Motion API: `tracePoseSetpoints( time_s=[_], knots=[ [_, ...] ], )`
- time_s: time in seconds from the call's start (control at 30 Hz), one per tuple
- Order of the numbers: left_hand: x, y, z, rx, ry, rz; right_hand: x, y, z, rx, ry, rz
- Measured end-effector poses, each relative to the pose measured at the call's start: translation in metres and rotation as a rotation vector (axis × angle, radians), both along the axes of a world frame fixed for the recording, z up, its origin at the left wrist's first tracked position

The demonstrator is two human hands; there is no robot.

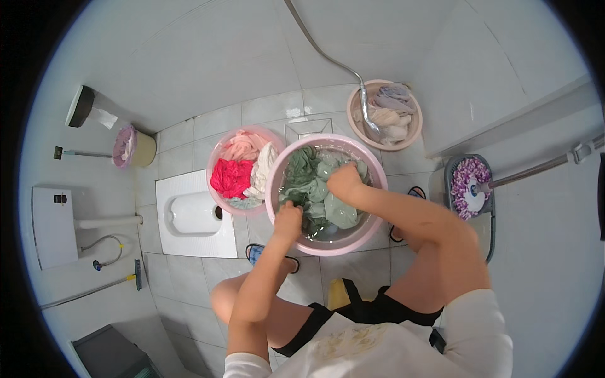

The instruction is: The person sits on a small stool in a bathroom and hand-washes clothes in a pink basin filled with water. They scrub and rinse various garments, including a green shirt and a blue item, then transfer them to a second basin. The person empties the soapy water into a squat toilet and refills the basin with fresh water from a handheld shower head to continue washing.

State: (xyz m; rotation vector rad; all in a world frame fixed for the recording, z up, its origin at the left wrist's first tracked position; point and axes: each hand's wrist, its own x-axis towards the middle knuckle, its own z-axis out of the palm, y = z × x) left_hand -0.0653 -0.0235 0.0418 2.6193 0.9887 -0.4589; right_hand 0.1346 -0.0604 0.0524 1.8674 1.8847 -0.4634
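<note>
A large pink plastic basin of water stands on the tiled floor between my feet. Wet green cloth, pale in some parts and darker in others, lies bunched in the water. At the basin's left rim, my left hand has its fingers curled on the dark green cloth. My right hand presses down into the pale green cloth on the right side, its fingertips hidden by the hand itself and the cloth. Whether either hand grips the fabric cannot be made out for certain.
A second pink basin with red, pink and white clothes adjoins a squat toilet. Behind to the right, a shower head rests in a basin of pale clothes. A mop stands in its bucket; a waste bin is at left.
</note>
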Motion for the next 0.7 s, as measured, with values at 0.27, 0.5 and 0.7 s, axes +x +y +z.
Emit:
tracePoseSetpoints(
  time_s=[0.27,0.5,0.7],
  knots=[
    [-0.025,0.007,0.063,-0.281,-0.077,-0.109,-0.004,-0.015,-0.041,-0.504,0.04,-0.118],
    [-0.044,0.002,0.108,-0.08,-0.382,-0.072,0.0,-0.021,-0.074,-0.424,0.198,0.011],
    [-0.008,0.005,0.165,-0.458,-0.716,-0.029,0.012,-0.033,0.059,-0.297,0.486,0.143]
  ],
)
